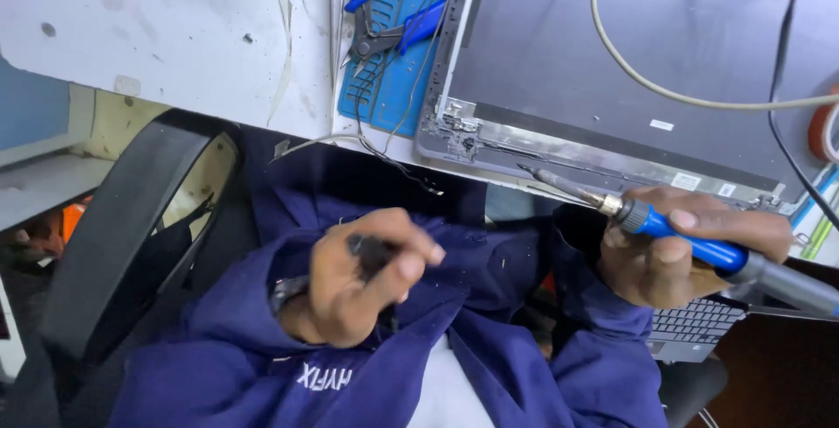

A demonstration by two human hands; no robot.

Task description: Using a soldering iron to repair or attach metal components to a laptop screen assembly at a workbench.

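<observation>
We see the soldering iron [699, 240], blue-handled, clamped in the right hand [673, 253], its metal tip just over the hinge edge of the grey laptop lid [612, 52] lying on the white tabletop [175, 34]. We judge the iron light and rigid, best held on the insulated handle. The left hand [354, 279] has its grip closed on a small dark object [371, 253], blurred. Blue cutters [384, 26] rest on a blue mat [398, 78] beside the lid.

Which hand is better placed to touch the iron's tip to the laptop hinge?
Right. The right hand grips the soldering iron, its tip close to the laptop's hinge edge. The left hand is lower, over the lap, pinching a small dark part.
</observation>
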